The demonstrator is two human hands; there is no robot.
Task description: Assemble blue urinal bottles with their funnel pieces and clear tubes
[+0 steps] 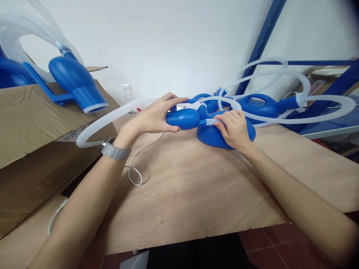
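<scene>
Starting at the left: a cardboard box [36,112] fills roughly 9 to 10 o'clock, with a blue cup [71,73] perched over its edge. A clear tube [53,35] meets that cup's narrow end, so I'd count that pair as joined. A plastic bottle [128,98] stands at 10.

Next, just inside 10 o'clock from the middle, the left hand [153,115] (watch [114,150] on the wrist) has its thumb and fingers clamped around a second blue cup [183,119]. That one's held above the wooden table [168,186], at about 12 and close to center. Its thin tip [202,122] points to 3 and meets a whitish tube end [209,121], which the right hand [232,127] is pinching. Hands are apart, with that joint between them. Looks partway to me: the two parts are lined up and touching, but blue shows at the tip and I can't tell if the fit is complete.

A blue jug [208,139] sits under the right hand around 3. Out between 2 and 3, another blue jug [258,108] has a pale hose [332,99] at its neck, so that joint seems done.
</scene>
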